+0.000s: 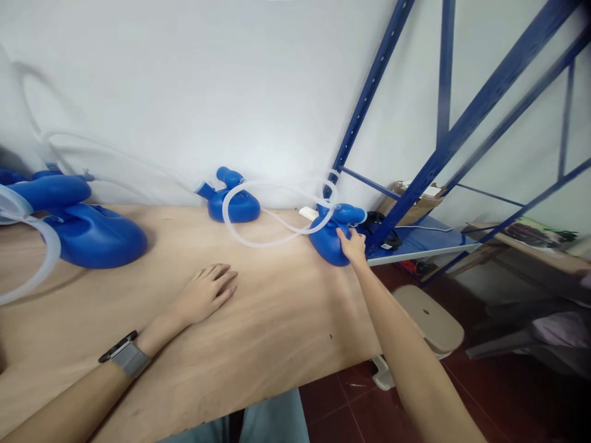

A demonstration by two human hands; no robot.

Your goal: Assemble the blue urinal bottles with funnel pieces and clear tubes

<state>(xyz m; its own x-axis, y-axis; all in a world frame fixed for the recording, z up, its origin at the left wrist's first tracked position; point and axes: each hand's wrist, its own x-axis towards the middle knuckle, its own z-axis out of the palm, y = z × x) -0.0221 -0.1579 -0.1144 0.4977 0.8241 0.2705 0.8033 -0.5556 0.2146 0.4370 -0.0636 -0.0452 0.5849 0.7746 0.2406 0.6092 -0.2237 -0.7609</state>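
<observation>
A blue bottle (pixel 329 247), its contents hidden, is gripped by the right hand (pixel 353 244) at the counter's (pixel 281 320) right end; the left hand (pixel 206 293) is laid palm down, loosely spread, nearer the middle.

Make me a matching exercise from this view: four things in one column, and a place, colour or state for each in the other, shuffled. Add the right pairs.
Column one
1. Left hand
2. Right hand
3. Stool
4. Watch

Column two
A. Beige, beyond the table's right edge
B. Grey band, dark case
C. Resting on bare wood, holding nothing
D. Touching the rightmost blue container

Right pairs: 1-C, 2-D, 3-A, 4-B
</observation>
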